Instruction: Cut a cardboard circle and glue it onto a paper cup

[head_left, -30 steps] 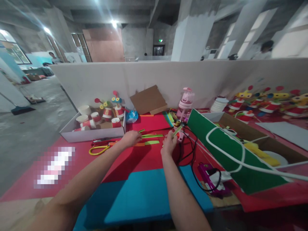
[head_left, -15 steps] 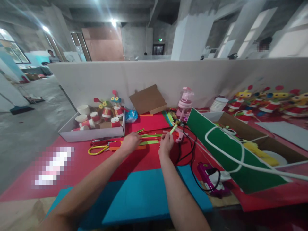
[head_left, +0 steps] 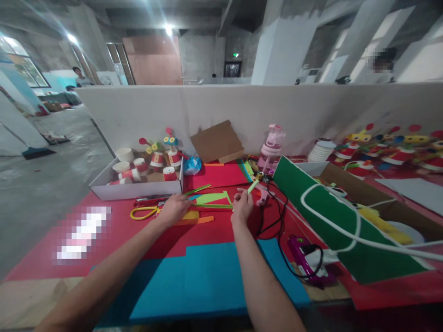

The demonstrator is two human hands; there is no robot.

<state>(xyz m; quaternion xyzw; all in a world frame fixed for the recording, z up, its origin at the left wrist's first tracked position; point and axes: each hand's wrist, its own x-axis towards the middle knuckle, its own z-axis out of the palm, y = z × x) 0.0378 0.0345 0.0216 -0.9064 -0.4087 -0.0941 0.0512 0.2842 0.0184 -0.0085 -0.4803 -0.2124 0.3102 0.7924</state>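
Observation:
My right hand (head_left: 242, 205) is closed on a pale green paper strip (head_left: 253, 186) that sticks up past the fingers. My left hand (head_left: 174, 208) pinches a narrow green paper strip (head_left: 211, 206), which stretches across to the right hand. Another thin green strip (head_left: 199, 189) slants up from the left fingertips. Behind the stretched strip lies a wider light green paper piece (head_left: 212, 198). Below the left hand are yellow-handled scissors (head_left: 142, 213) and an orange paper strip (head_left: 202, 220), partly covered by the hand.
Blue sheets (head_left: 207, 276) lie at the front edge. A white box (head_left: 138, 192) with paper cups stands at left. Right are a pink glue gun (head_left: 263, 197), black cables, a purple power strip (head_left: 308, 260), a green-sided box (head_left: 325, 221) and a pink bottle (head_left: 272, 147).
My left hand has moved left, away from the right hand, with the narrow green strip now stretched between them. More of the light green paper shows. The view has shifted slightly.

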